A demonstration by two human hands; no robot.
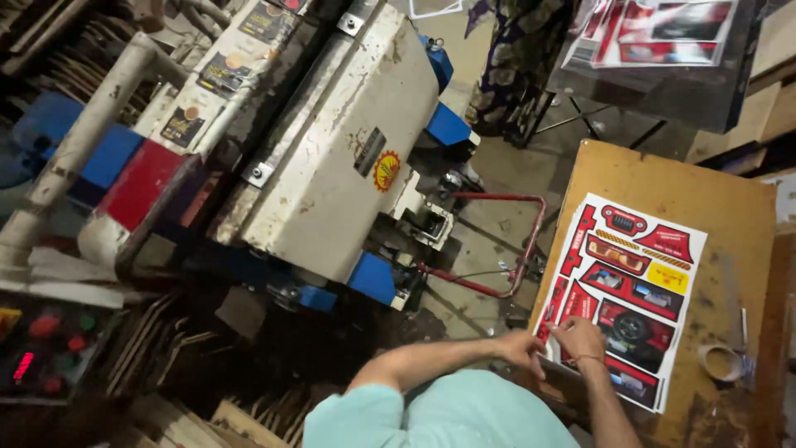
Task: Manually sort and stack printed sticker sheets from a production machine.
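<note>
Hands meet at the near left corner of a stack of printed sheets (632,286), red and black with a white border, lying on a brown wooden desk (730,207). The left hand (521,347) pinches the corner edge with curled fingers; the right hand (579,338) lies just beside it, fingertips pressed on the top sheet. The two hands are nearly touching. Near the right edge of the desk sits a small roll of tape (720,362). Left of the desk stands a large white and blue machine (332,158) with a red pipe frame (521,249) at its base. Farther off, more printed sheets (655,31) rest on a dark table.
</note>
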